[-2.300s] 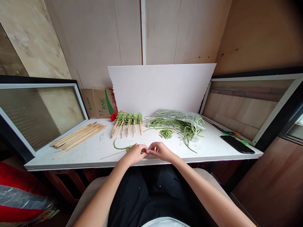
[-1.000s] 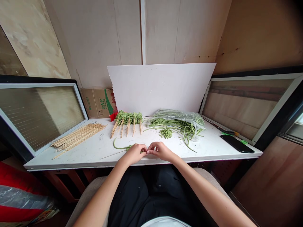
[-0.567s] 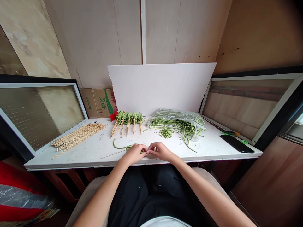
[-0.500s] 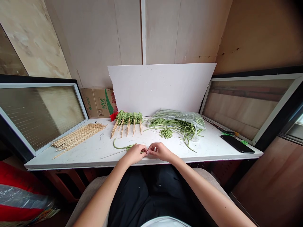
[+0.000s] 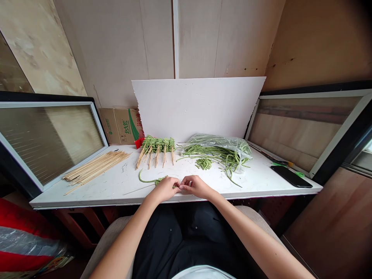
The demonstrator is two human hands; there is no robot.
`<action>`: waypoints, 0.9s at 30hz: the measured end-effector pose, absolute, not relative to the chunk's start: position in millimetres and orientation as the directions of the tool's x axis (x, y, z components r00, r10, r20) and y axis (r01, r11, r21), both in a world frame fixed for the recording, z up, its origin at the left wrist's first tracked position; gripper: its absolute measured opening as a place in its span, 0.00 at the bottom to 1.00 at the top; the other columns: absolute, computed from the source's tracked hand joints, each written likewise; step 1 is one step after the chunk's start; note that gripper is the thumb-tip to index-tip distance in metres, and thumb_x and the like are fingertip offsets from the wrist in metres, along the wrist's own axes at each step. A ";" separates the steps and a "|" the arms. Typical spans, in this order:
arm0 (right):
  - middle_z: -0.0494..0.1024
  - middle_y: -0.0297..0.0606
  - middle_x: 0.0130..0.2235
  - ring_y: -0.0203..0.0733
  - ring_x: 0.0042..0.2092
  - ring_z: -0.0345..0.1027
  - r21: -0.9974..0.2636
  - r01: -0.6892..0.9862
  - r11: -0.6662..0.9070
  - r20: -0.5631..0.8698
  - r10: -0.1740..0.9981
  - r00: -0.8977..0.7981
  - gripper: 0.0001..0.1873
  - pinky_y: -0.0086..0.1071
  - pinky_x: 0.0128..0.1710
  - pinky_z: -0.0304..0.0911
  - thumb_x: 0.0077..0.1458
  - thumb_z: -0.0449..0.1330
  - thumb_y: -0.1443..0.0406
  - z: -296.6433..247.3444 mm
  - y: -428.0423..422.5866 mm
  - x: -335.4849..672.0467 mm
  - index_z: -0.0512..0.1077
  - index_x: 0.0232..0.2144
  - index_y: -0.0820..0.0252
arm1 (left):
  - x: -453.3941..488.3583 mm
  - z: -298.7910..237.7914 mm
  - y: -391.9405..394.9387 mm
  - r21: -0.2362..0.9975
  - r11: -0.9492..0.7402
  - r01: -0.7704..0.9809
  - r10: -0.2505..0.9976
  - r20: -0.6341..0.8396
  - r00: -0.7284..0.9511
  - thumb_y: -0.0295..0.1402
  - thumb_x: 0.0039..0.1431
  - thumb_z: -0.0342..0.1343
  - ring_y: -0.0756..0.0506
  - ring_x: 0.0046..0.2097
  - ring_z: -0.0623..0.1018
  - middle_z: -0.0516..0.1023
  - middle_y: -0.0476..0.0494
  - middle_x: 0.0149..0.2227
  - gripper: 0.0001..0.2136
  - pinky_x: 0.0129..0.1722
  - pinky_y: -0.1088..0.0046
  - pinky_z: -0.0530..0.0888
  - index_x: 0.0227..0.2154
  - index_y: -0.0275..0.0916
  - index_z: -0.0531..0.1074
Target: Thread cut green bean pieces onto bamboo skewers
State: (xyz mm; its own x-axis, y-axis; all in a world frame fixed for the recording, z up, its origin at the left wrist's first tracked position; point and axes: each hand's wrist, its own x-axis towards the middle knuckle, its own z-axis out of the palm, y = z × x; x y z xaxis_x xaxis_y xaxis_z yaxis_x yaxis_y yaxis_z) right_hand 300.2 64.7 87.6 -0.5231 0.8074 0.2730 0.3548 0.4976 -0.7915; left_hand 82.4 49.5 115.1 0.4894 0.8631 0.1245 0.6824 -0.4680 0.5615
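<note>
My left hand (image 5: 167,188) is closed around a thin wooden skewer (image 5: 136,190) with folded green long bean (image 5: 159,180) on it, just above the table's front edge. A loose end of the bean curves out to the left, while the skewer's bare length points left below it. My right hand (image 5: 197,186) is pinched, its fingertips meeting those of the left hand. Whatever lies between the right fingertips is hidden. Behind the hands is a small pile of short bean pieces (image 5: 204,164).
Bare skewers (image 5: 97,167) lie at left on the white table (image 5: 113,195). Several bean-loaded skewers (image 5: 158,145) stand in a row at the back, beside long beans (image 5: 216,152) in a clear plastic bag (image 5: 229,142). A black phone (image 5: 290,176) lies at right; a cardboard box (image 5: 120,126) stands behind.
Almost nothing differs. Both hands stay pinched together at the same spot, with only a very slight shift of the right fingertips.
</note>
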 end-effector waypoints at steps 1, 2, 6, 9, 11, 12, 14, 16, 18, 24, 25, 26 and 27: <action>0.82 0.38 0.32 0.38 0.31 0.71 -0.793 0.353 0.497 0.273 0.807 -0.524 0.22 0.29 0.32 0.63 0.60 0.65 0.46 87.7 64.5 300.0 0.80 0.36 0.60 | 82.6 115.2 49.5 0.562 -0.468 0.682 0.863 0.124 0.490 0.42 0.62 0.59 0.40 0.42 0.80 0.85 0.43 0.40 0.11 0.42 0.69 0.71 0.36 0.42 0.81; 0.82 0.38 0.32 0.38 0.31 0.71 -0.794 0.350 0.497 0.275 0.807 -0.523 0.22 0.29 0.32 0.63 0.60 0.65 0.46 87.8 64.3 299.9 0.80 0.35 0.60 | 82.7 115.3 49.4 0.563 -0.467 0.682 0.863 0.123 0.490 0.42 0.62 0.59 0.40 0.42 0.80 0.85 0.42 0.40 0.11 0.42 0.69 0.71 0.36 0.41 0.81; 0.82 0.38 0.31 0.38 0.31 0.70 -0.793 0.349 0.500 0.281 0.808 -0.519 0.22 0.29 0.31 0.63 0.60 0.65 0.46 87.9 64.1 299.9 0.80 0.35 0.60 | 82.9 115.5 49.3 0.560 -0.465 0.686 0.865 0.120 0.488 0.42 0.62 0.59 0.40 0.41 0.81 0.85 0.43 0.40 0.10 0.40 0.69 0.71 0.35 0.41 0.80; 0.82 0.38 0.32 0.37 0.30 0.70 -0.789 0.356 0.501 0.279 0.808 -0.520 0.22 0.29 0.31 0.63 0.60 0.65 0.46 87.6 64.3 300.0 0.80 0.36 0.59 | 82.8 116.2 49.2 0.555 -0.461 0.692 0.866 0.111 0.488 0.42 0.63 0.59 0.41 0.41 0.81 0.85 0.42 0.40 0.11 0.40 0.69 0.71 0.35 0.41 0.80; 0.82 0.38 0.32 0.37 0.30 0.70 -0.786 0.362 0.501 0.276 0.808 -0.520 0.22 0.29 0.31 0.63 0.60 0.65 0.46 87.6 64.4 300.0 0.80 0.36 0.59 | 82.7 116.7 49.1 0.554 -0.464 0.691 0.863 0.108 0.493 0.42 0.63 0.59 0.40 0.42 0.81 0.85 0.42 0.40 0.11 0.40 0.69 0.72 0.35 0.41 0.80; 0.83 0.38 0.32 0.37 0.30 0.70 -0.785 0.364 0.501 0.275 0.809 -0.520 0.22 0.29 0.31 0.63 0.60 0.65 0.46 87.7 64.3 300.0 0.80 0.36 0.59 | 82.7 116.9 49.1 0.554 -0.466 0.690 0.862 0.108 0.495 0.42 0.63 0.59 0.40 0.42 0.81 0.85 0.42 0.40 0.11 0.40 0.69 0.72 0.36 0.41 0.80; 0.83 0.38 0.32 0.37 0.30 0.70 -0.784 0.366 0.501 0.274 0.809 -0.520 0.22 0.29 0.31 0.63 0.60 0.65 0.46 87.9 64.1 299.8 0.80 0.36 0.59 | 82.6 117.2 49.2 0.555 -0.465 0.689 0.862 0.108 0.495 0.42 0.63 0.59 0.40 0.42 0.81 0.85 0.41 0.40 0.11 0.40 0.69 0.72 0.36 0.40 0.80; 0.83 0.38 0.32 0.37 0.30 0.70 -0.784 0.366 0.501 0.274 0.808 -0.521 0.22 0.29 0.32 0.63 0.61 0.65 0.47 87.9 63.8 299.6 0.80 0.36 0.59 | 82.6 117.1 49.4 0.557 -0.462 0.690 0.863 0.106 0.493 0.42 0.63 0.59 0.40 0.42 0.81 0.85 0.41 0.41 0.11 0.41 0.69 0.72 0.36 0.40 0.81; 0.83 0.38 0.32 0.37 0.30 0.70 -0.784 0.367 0.501 0.272 0.808 -0.522 0.21 0.29 0.31 0.63 0.61 0.65 0.47 87.6 63.6 299.4 0.80 0.36 0.60 | 82.7 116.4 49.8 0.558 -0.462 0.689 0.864 0.107 0.492 0.41 0.62 0.59 0.40 0.42 0.80 0.85 0.42 0.40 0.10 0.41 0.69 0.72 0.35 0.41 0.80; 0.82 0.37 0.32 0.36 0.29 0.69 -0.778 0.383 0.497 0.269 0.816 -0.512 0.20 0.28 0.31 0.62 0.61 0.64 0.47 86.0 63.8 298.6 0.79 0.36 0.59 | 83.2 114.3 50.1 0.557 -0.458 0.693 0.869 0.116 0.481 0.42 0.62 0.59 0.40 0.41 0.80 0.84 0.42 0.39 0.10 0.40 0.68 0.72 0.34 0.41 0.80; 0.82 0.37 0.32 0.36 0.29 0.69 -0.778 0.383 0.498 0.270 0.816 -0.511 0.21 0.28 0.31 0.62 0.61 0.64 0.47 85.9 63.8 298.4 0.79 0.36 0.59 | 83.1 114.3 50.0 0.556 -0.456 0.695 0.870 0.114 0.480 0.42 0.62 0.59 0.40 0.41 0.80 0.84 0.41 0.39 0.11 0.40 0.68 0.72 0.34 0.40 0.80; 0.82 0.37 0.32 0.36 0.29 0.69 -0.778 0.384 0.497 0.269 0.817 -0.511 0.21 0.29 0.31 0.62 0.61 0.64 0.47 85.8 63.8 298.3 0.79 0.36 0.59 | 83.0 114.3 49.9 0.554 -0.456 0.697 0.870 0.112 0.480 0.42 0.62 0.58 0.40 0.41 0.80 0.85 0.41 0.39 0.11 0.40 0.68 0.72 0.34 0.40 0.80; 0.82 0.37 0.32 0.37 0.30 0.69 -0.778 0.386 0.495 0.268 0.818 -0.510 0.21 0.29 0.31 0.62 0.61 0.64 0.47 85.7 63.9 298.1 0.80 0.36 0.59 | 82.9 114.4 49.9 0.553 -0.457 0.697 0.869 0.112 0.481 0.43 0.62 0.58 0.40 0.41 0.80 0.85 0.41 0.39 0.12 0.40 0.68 0.72 0.34 0.40 0.80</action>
